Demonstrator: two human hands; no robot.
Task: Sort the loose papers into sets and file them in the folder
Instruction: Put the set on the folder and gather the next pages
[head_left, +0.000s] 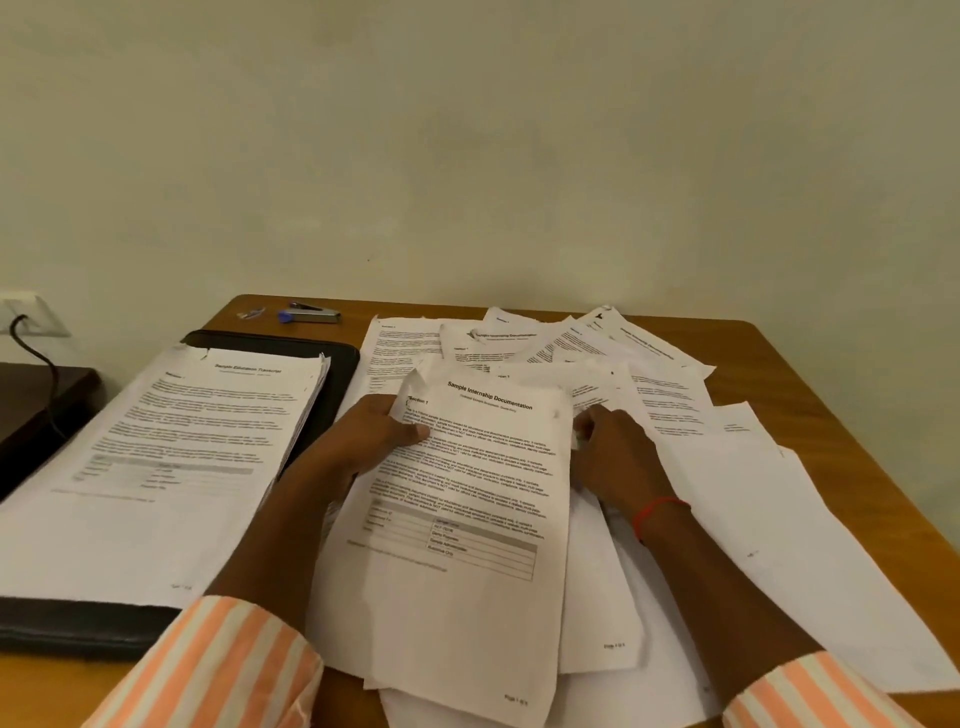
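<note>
1. On my screen, the left hand (363, 436) grips the top sheet (467, 519), headed "Sample Internship Documentation", at its upper left edge. The thumb lies on the printed side.
2. The right hand (613, 457) is at the right edge of the same sheet, with the fingers bent toward the paper. I cannot tell if they pinch it or only touch it. A red thread (660, 512) goes around this wrist.
3. The top sheet lies on an untidy pile at the front middle of the bench (831, 395).
4. More loose papers (649, 374) are spread behind and to the right of the hands, overlapping each other, toward the far edge.
5. On the left, the black folder (322, 374) lies flat on the bench. A neat stack (171, 457), headed "Sample Education Transcript", rests on it and covers most of it.
6. A stapler (311, 314) with a blue end sits near the far left corner of the bench, and some small clips (252, 313) lie just beside it.
7. Both sleeves are striped in orange and white.
8. At the far left, a black cable (36, 353) hangs from a wall socket (31, 317).
</note>
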